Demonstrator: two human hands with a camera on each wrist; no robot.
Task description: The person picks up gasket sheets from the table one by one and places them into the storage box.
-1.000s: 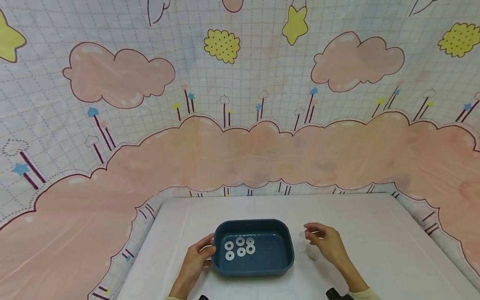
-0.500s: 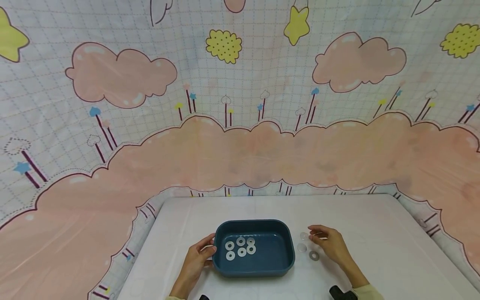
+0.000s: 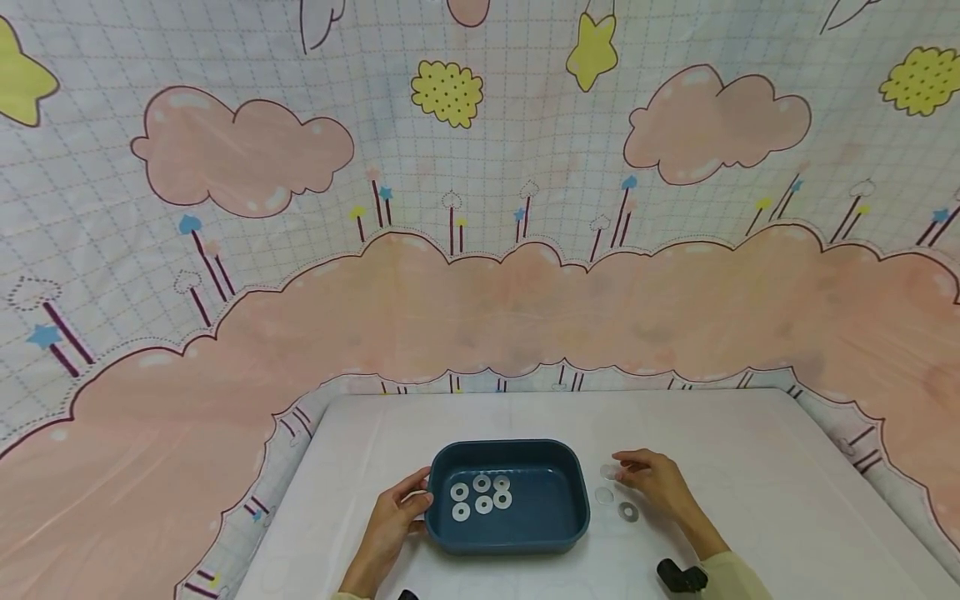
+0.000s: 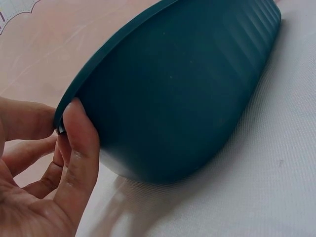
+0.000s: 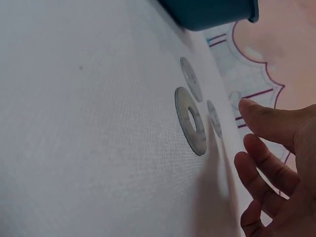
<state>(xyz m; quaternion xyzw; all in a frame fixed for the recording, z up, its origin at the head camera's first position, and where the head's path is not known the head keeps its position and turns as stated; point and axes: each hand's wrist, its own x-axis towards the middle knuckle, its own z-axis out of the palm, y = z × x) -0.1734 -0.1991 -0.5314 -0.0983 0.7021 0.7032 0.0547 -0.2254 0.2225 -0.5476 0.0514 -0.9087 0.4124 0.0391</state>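
Observation:
A dark teal tray [image 3: 570, 508] sits on the white table with several white washers [image 3: 482, 494] lying flat inside. My left hand [image 3: 420, 497] pinches the tray's left rim [image 4: 98, 69], thumb [image 4: 81, 133] on the outer wall. Three more washers lie on the table right of the tray: a far one [image 3: 608, 472], a middle one [image 3: 603, 496] and a near one [image 3: 628, 512]. My right hand [image 3: 626, 469] hovers beside them with relaxed fingers [image 5: 269, 123] and holds nothing. Its fingertips are nearest the far washer [image 5: 214, 118]; the largest-looking washer [image 5: 191, 121] lies beside it.
The white table [image 3: 750, 467] is bordered on all sides by a cartoon cloud-and-star cloth [image 3: 480, 292] that hangs behind it. A black wrist-worn camera [image 3: 678, 575] shows at the bottom edge by my right sleeve.
My right hand has drawn back off the near washer, which now lies fully uncovered, and its fingertips sit by the far washer. Left hand and tray have not moved.

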